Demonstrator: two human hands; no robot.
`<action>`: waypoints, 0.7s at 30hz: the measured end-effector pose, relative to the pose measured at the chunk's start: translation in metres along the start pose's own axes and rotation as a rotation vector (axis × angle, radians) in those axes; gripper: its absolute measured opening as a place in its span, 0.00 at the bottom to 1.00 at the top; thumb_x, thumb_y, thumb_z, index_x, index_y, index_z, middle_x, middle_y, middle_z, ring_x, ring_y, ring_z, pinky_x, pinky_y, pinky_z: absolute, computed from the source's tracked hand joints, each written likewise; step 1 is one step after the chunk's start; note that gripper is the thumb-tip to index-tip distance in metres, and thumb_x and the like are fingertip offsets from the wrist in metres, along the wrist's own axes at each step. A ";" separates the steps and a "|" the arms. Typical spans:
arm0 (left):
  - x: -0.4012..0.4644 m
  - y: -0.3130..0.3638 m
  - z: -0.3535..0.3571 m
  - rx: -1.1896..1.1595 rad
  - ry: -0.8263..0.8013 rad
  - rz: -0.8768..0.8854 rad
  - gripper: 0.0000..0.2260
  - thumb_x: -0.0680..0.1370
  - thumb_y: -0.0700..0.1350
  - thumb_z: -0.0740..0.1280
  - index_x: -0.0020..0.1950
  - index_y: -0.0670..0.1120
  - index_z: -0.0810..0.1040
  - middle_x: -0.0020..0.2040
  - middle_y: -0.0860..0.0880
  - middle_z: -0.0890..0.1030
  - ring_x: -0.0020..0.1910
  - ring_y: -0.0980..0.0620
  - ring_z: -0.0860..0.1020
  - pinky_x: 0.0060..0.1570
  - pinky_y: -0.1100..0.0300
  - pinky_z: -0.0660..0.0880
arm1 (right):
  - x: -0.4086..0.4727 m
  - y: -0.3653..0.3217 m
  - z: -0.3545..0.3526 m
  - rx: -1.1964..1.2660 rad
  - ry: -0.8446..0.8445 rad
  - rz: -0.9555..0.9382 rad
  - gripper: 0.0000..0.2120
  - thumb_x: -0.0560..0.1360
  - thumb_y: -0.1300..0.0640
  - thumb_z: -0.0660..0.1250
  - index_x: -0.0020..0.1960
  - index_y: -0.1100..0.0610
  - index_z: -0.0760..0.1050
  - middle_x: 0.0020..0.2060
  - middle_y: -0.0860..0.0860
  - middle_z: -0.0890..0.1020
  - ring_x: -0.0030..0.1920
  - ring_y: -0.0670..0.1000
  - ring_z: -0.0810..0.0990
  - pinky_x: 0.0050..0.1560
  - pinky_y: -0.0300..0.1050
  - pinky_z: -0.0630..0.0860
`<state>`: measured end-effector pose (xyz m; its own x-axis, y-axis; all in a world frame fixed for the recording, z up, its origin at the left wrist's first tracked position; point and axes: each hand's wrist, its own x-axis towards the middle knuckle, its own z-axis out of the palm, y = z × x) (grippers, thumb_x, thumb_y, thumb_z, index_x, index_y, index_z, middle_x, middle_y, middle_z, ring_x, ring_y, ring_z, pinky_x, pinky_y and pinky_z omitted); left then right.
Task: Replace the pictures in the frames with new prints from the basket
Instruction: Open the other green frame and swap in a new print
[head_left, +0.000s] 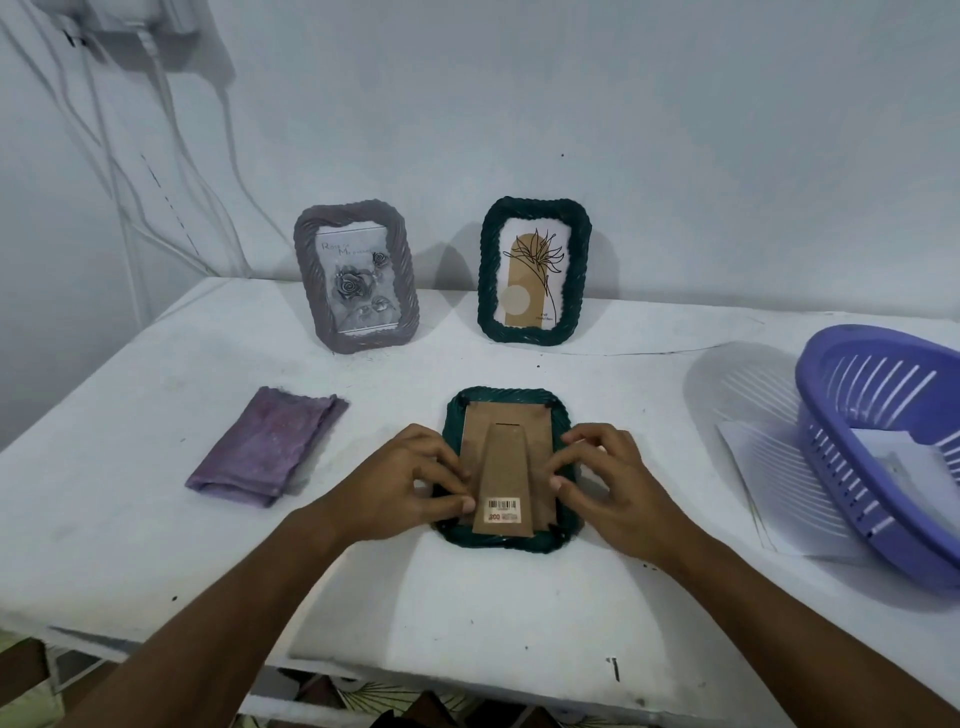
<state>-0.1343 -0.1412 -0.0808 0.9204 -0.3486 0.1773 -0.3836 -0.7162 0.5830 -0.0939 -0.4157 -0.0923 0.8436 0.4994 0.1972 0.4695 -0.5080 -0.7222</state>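
A dark green woven frame (500, 396) lies face down at the middle of the table, its brown cardboard back and stand (506, 467) facing up. My left hand (410, 483) grips its left edge with curled fingers, thumb near the barcode sticker. At the right edge of the backing, the curled fingertips of my right hand (608, 483) hold on. Two frames stand against the wall: a grey-purple one with a rose picture (358, 275) and a green one with a flower drawing (535, 270). A purple basket (831, 395) at the right holds white prints (893, 457).
A folded purple cloth (265, 447) lies left of the face-down frame. White sheets (779, 499) lie on the table partly under the basket. Cables hang on the wall at the back left. The table's front edge runs just below my forearms.
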 end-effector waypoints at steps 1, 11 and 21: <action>0.003 0.004 -0.002 0.022 0.007 -0.022 0.18 0.69 0.65 0.65 0.46 0.54 0.85 0.46 0.60 0.80 0.54 0.61 0.71 0.53 0.70 0.66 | 0.003 0.000 0.000 -0.021 0.051 0.058 0.07 0.74 0.50 0.68 0.52 0.43 0.74 0.54 0.41 0.71 0.58 0.42 0.68 0.54 0.30 0.65; 0.042 0.044 -0.003 0.004 -0.052 -0.234 0.11 0.78 0.49 0.65 0.59 0.51 0.80 0.52 0.55 0.80 0.47 0.62 0.75 0.45 0.74 0.67 | 0.031 -0.024 -0.007 -0.052 0.055 0.498 0.19 0.73 0.54 0.69 0.63 0.53 0.71 0.39 0.48 0.82 0.38 0.46 0.80 0.39 0.38 0.76; 0.047 0.068 -0.031 -0.572 0.148 -0.532 0.13 0.77 0.60 0.62 0.57 0.58 0.78 0.53 0.51 0.81 0.50 0.49 0.80 0.45 0.49 0.82 | 0.038 -0.083 -0.026 0.586 0.269 0.431 0.07 0.76 0.58 0.66 0.50 0.50 0.81 0.44 0.47 0.84 0.45 0.49 0.79 0.41 0.42 0.74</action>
<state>-0.1144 -0.1876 -0.0086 0.9850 0.0659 -0.1598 0.1726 -0.3282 0.9287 -0.0936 -0.3732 -0.0078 0.9900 0.1160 -0.0808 -0.0658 -0.1275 -0.9897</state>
